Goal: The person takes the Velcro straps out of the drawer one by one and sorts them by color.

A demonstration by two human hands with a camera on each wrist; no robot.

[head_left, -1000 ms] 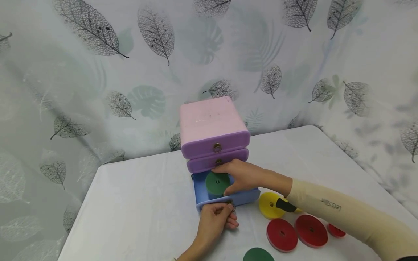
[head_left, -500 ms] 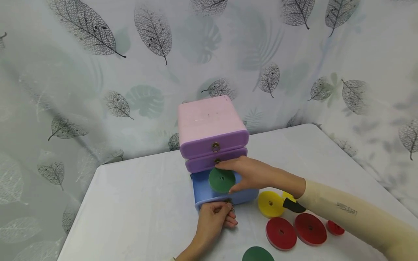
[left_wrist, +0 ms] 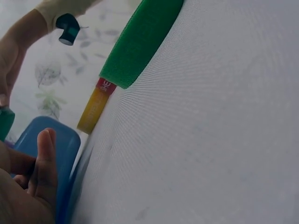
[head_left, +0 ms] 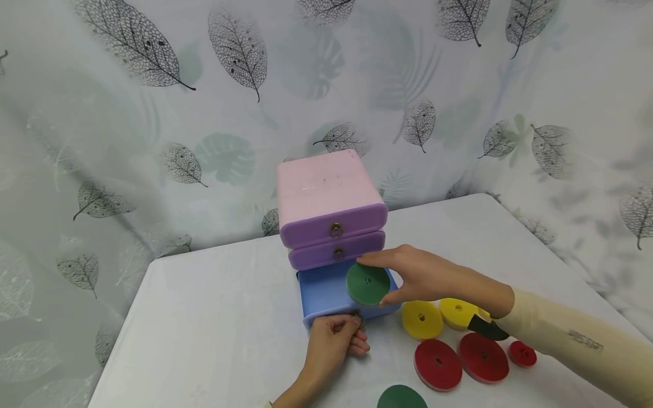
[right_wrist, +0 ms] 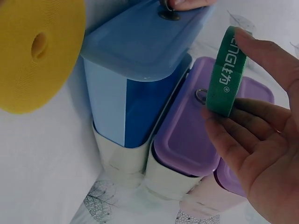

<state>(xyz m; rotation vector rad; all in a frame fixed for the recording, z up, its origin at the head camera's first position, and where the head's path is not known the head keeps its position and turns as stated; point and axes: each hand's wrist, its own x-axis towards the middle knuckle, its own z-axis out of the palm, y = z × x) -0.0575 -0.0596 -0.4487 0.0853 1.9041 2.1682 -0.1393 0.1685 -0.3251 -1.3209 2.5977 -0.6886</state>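
Observation:
My right hand (head_left: 423, 273) holds a green roll of tape (head_left: 361, 292) by its rim, between thumb and fingertips, above the pulled-out blue drawer (head_left: 321, 292). White lettering shows on the roll's edge in the right wrist view, where the roll (right_wrist: 225, 77) is held tilted. My left hand (head_left: 330, 344) is at the drawer's front and pinches its small metal ring pull (head_left: 361, 323). The blue drawer is the lowest of a stack, below two closed purple-fronted drawers (head_left: 334, 225). Bare blue bottom shows in the visible part of the drawer.
Right of the drawer lie yellow rolls (head_left: 422, 321) and red rolls (head_left: 437, 365) on the white tablecloth (head_left: 214, 328). Another green roll (head_left: 402, 398) is cut off by the near edge of the head view. A leaf-patterned curtain (head_left: 326, 73) hangs behind the table.
My right hand has lifted the green roll up from inside the blue drawer and carried it to the right. My left hand has stayed at the ring pull.

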